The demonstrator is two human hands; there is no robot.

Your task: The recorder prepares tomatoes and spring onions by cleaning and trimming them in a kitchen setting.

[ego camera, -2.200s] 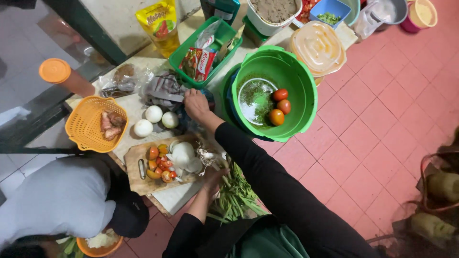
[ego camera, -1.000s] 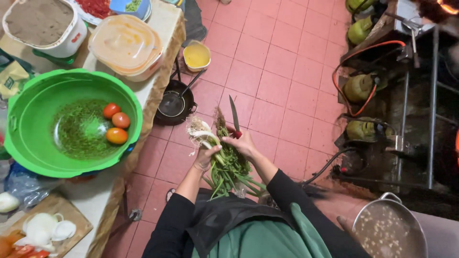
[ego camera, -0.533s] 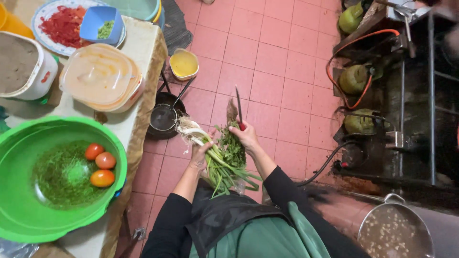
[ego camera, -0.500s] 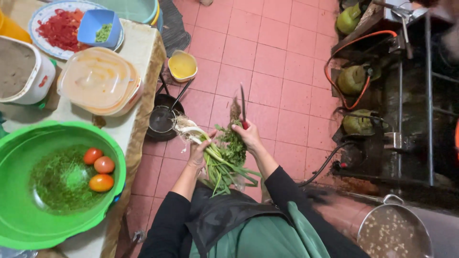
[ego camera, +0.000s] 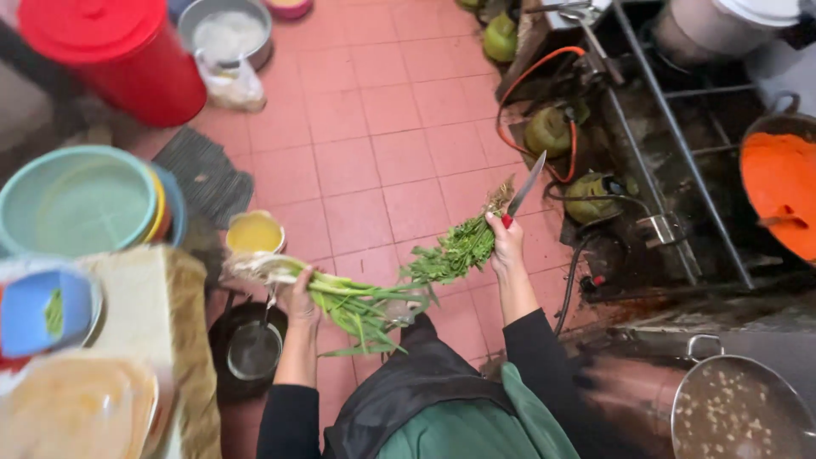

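Right hand raised, gripping knife, herbs

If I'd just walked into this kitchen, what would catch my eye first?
Probably the two hands in the middle: the left hand grips a bunch of spring onions, while the right hand holds a knife and a bunch of leafy herbs above the pink tiled floor. Next, the red bucket at top left and the pot of orange sauce at right.
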